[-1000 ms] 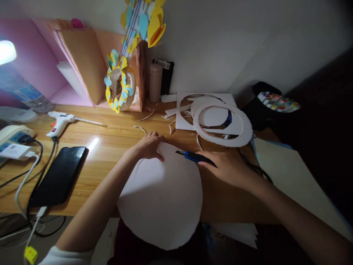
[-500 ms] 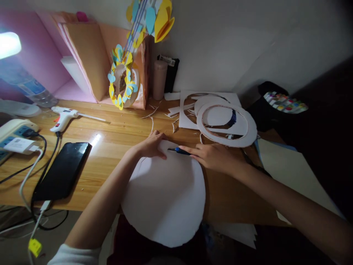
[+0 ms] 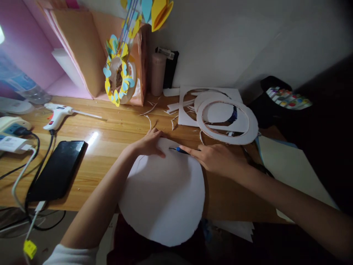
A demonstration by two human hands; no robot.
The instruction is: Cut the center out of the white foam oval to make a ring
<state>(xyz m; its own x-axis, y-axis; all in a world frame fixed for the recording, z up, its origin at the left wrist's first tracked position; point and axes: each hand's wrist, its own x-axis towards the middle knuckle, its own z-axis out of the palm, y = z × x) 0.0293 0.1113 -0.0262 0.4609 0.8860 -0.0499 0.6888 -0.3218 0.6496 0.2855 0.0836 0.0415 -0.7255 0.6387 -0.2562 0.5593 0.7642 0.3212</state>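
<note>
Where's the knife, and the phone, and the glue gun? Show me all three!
Knife (image 3: 179,149): head view, on the blue front of its handle.
Phone (image 3: 58,171): head view, on the middle of its dark screen.
Glue gun (image 3: 58,117): head view, on its white body.

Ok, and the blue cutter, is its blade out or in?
Out. The thin dark blade shows beyond the front end of the blue cutter, over the white board; the right hand holds it.
</note>
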